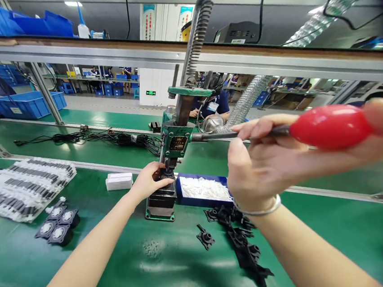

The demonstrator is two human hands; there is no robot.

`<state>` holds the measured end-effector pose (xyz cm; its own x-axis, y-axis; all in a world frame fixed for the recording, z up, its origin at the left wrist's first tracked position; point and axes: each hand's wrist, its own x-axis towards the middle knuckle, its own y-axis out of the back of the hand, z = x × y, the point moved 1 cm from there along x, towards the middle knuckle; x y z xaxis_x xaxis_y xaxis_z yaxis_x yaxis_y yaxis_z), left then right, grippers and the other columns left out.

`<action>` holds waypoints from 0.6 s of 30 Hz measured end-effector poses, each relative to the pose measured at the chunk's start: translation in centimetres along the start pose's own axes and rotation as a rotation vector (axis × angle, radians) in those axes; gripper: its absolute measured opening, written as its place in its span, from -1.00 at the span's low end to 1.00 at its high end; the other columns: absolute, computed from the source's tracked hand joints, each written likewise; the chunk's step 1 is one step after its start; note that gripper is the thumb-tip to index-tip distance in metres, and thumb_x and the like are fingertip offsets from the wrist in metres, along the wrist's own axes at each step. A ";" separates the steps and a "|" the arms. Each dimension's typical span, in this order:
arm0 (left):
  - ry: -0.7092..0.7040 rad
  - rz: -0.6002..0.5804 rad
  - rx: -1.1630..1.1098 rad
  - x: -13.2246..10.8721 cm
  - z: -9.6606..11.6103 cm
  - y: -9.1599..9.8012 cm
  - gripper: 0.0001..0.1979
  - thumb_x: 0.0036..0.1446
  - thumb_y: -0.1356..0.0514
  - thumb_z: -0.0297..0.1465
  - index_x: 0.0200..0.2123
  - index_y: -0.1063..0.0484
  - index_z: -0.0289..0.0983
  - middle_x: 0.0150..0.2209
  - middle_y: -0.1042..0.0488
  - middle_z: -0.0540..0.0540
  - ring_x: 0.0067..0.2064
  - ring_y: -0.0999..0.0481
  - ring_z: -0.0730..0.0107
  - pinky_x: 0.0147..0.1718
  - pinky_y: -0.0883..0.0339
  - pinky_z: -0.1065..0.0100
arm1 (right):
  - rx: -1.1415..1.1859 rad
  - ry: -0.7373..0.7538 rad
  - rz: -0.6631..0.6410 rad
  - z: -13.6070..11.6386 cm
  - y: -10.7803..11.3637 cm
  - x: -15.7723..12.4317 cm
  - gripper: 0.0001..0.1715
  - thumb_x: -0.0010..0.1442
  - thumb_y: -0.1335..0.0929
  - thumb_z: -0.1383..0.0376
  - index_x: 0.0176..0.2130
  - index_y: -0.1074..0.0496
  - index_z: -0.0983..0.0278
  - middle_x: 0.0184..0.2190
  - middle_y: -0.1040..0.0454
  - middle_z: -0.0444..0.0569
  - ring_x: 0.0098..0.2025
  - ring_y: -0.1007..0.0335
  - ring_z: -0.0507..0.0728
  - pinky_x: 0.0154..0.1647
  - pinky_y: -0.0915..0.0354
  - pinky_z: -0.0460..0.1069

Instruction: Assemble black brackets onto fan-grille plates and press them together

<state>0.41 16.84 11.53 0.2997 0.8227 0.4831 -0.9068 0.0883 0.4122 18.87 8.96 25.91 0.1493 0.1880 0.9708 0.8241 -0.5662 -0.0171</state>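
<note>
A green arbor press (176, 140) stands on the bench in front of me, its tall spring (197, 39) rising above. My left hand (147, 182) reaches to the press base, thumb and fingers closed around a small black plastic part (168, 175) under the ram. That part is mostly hidden by the fingers and the press. At the right, my right hand (261, 168) is on the press lever (216, 136), thumb and fingers around its metal shaft. The lever's red grip (332, 126) lies along the palm, close to the camera and blurred.
Behind the press sits a blue tray (192, 199) of small white pieces. Black flanged parts (239, 236) lie at its right front. To the left are a white block (119, 181), black-and-white round assemblies (57, 224) and rows of parts (29, 186). Cables (109, 137) lie behind; a person (213, 105) sits opposite.
</note>
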 end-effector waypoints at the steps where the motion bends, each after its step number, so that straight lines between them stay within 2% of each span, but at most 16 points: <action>1: 0.000 0.002 0.004 0.0 0.1 0.1 -0.61 -0.02 -0.40 -0.22 -0.17 -0.45 -0.28 -0.22 -0.47 -0.10 -0.24 -0.51 0.29 -0.27 -0.47 0.29 | -0.020 0.073 0.078 0.0 0.0 0.6 -0.27 0.22 -0.31 0.21 0.21 0.15 -0.11 0.09 -0.03 0.00 -0.19 -0.38 0.14 -0.22 -0.48 0.17; 2: 0.000 0.005 0.008 0.0 0.3 0.2 -0.62 -0.02 -0.40 -0.23 -0.18 -0.44 -0.28 -0.22 -0.47 -0.10 -0.25 -0.51 0.30 -0.28 -0.47 0.30 | -0.041 0.137 0.130 -0.1 0.1 1.4 -0.26 0.20 -0.33 0.26 0.22 0.09 -0.09 0.16 0.02 0.00 -0.22 -0.39 0.10 -0.28 -0.49 0.12; 3: -0.001 0.008 0.011 0.0 0.5 0.2 -0.63 -0.02 -0.40 -0.24 -0.19 -0.44 -0.29 -0.23 -0.46 -0.09 -0.26 -0.51 0.30 -0.29 -0.47 0.30 | -0.054 0.172 0.109 -0.2 0.4 2.3 -0.27 0.20 -0.34 0.30 0.23 0.03 -0.08 0.23 0.07 0.00 -0.22 -0.41 0.08 -0.29 -0.49 0.08; 5: -0.006 0.017 0.017 -0.5 1.2 0.1 -0.64 -0.02 -0.40 -0.26 -0.20 -0.43 -0.28 -0.21 -0.44 -0.09 -0.24 -0.51 0.29 -0.28 -0.48 0.30 | -0.013 0.137 -0.067 -0.3 1.2 3.4 -0.26 0.24 -0.33 0.34 0.27 0.02 -0.08 0.29 0.07 -0.02 -0.10 -0.43 0.11 -0.13 -0.50 0.08; 7: -0.010 0.038 0.026 -1.5 2.1 -0.2 -0.65 0.00 -0.39 -0.29 -0.17 -0.42 -0.25 -0.18 -0.44 -0.09 -0.16 -0.51 0.26 -0.22 -0.49 0.26 | 0.045 0.021 -0.224 -0.5 2.3 2.6 -0.18 0.26 -0.34 0.34 0.33 0.10 -0.05 0.23 -0.10 0.03 0.04 -0.40 0.17 0.06 -0.44 0.13; 10: -0.020 0.088 0.051 -4.1 3.7 -1.3 -0.56 0.02 -0.37 -0.34 -0.03 -0.35 -0.20 -0.11 -0.45 -0.10 -0.06 -0.50 0.20 -0.06 -0.45 0.16 | 0.007 -0.245 -0.487 -0.8 3.2 -2.8 -0.05 0.24 -0.39 0.24 0.39 0.20 0.08 0.09 -0.31 0.13 0.02 -0.43 0.22 0.07 -0.44 0.18; 12: -0.066 0.134 0.109 -6.0 4.6 -2.4 -0.49 0.05 -0.36 -0.34 0.04 -0.28 -0.19 -0.08 -0.46 -0.13 -0.04 -0.50 0.18 -0.01 -0.43 0.14 | -0.046 -0.412 -0.685 -1.0 3.1 -8.0 0.00 0.22 -0.40 0.15 0.40 0.21 0.13 0.11 -0.30 0.20 -0.09 -0.48 0.21 -0.07 -0.50 0.17; 13: -0.102 0.159 0.154 -6.9 5.0 -3.0 -0.48 0.07 -0.35 -0.33 0.07 -0.26 -0.19 -0.07 -0.46 -0.14 -0.04 -0.51 0.17 -0.02 -0.44 0.15 | -0.062 -0.478 -0.734 -1.1 3.0 -10.6 -0.02 0.23 -0.39 0.11 0.40 0.18 0.17 0.11 -0.29 0.22 -0.13 -0.49 0.21 -0.12 -0.52 0.16; 15: -0.177 0.195 0.264 -8.4 5.5 -4.3 -0.52 0.15 -0.29 -0.29 0.09 -0.23 -0.19 -0.09 -0.47 -0.17 -0.06 -0.52 0.15 -0.06 -0.46 0.17 | -0.097 -0.565 -0.727 -1.4 2.6 -14.6 -0.13 0.24 -0.35 0.05 0.35 0.05 0.26 0.06 -0.31 0.25 -0.17 -0.49 0.22 -0.18 -0.52 0.16; 18: -0.239 0.208 0.410 -9.7 5.6 -6.2 -0.55 0.25 -0.18 -0.24 0.14 -0.17 -0.23 -0.13 -0.48 -0.19 -0.12 -0.54 0.14 -0.16 -0.50 0.17 | -0.177 -0.645 -0.633 -1.7 2.5 -17.6 -0.31 0.23 -0.33 0.01 0.18 -0.16 0.33 -0.12 -0.39 0.16 -0.28 -0.50 0.20 -0.23 -0.50 0.14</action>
<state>4.82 5.20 8.64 0.2278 0.6440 0.7304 -0.7778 -0.3308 0.5344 17.35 2.87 9.16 0.0182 0.8857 0.4638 0.7681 -0.3094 0.5607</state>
